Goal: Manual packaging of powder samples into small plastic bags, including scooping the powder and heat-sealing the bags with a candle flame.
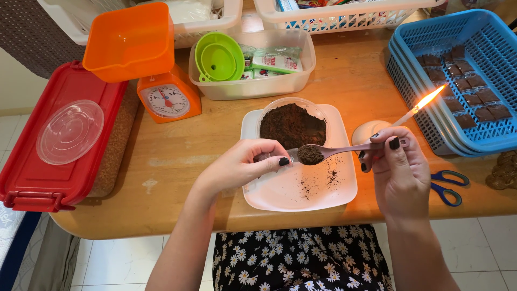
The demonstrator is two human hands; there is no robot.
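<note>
Glossy plastic spoon (344, 148) carries matt, crumbly brown powder (310, 155) above smooth wooden table (177, 156).

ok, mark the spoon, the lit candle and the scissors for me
spoon (344, 148), head view, on the mid handle between the two hands.
lit candle (405, 115), head view, on the white stick just below the flame.
scissors (446, 186), head view, on the blue finger loops.
</note>
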